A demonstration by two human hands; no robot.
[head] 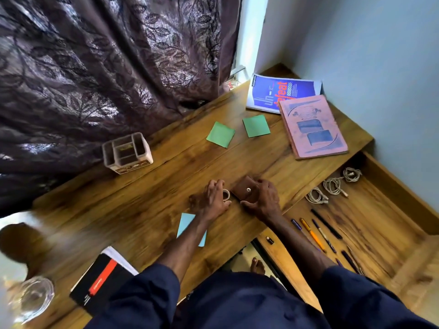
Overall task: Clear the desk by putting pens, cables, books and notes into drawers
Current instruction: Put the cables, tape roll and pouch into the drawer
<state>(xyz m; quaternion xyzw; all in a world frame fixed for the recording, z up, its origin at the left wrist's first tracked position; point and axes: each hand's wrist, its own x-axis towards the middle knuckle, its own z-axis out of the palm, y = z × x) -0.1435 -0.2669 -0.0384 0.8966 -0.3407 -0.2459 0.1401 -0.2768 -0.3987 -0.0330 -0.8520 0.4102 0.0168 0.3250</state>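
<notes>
Book with a black cover and a red stripe (95, 283) lies at the near-left edge of the wooden desk (147, 191), overhanging it, with a clear glass (33, 298) blurred just to its left. A clear plastic organizer (127, 153) stands near the back edge by the curtain. A pale blue note (185, 224) lies flat close to the front edge, partly hidden under the left forearm.

At the middle of the desk the left hand (213, 198) rests palm down, its fingers curled over a small white ring (225, 194) and its thumb stretched along the wood. Just beside it the right hand (263, 200) grips a brown pouch with a metal snap (244, 188), with fingers curled over the far side and thumb against the near corner. The pouch sits on the desk, touching the ring.

Beyond the hands, two green notes (221, 134) (256, 125) lie apart toward the back edge. In the far-right corner a blue book (280, 91) lies flat, with a worn pink book (313, 128) overlapping its near corner.

Right of the desk's front edge an open wooden drawer (370, 210) holds three coiled pale cables (332, 186) at its far end and a row of pens (313, 233) at its near end.
</notes>
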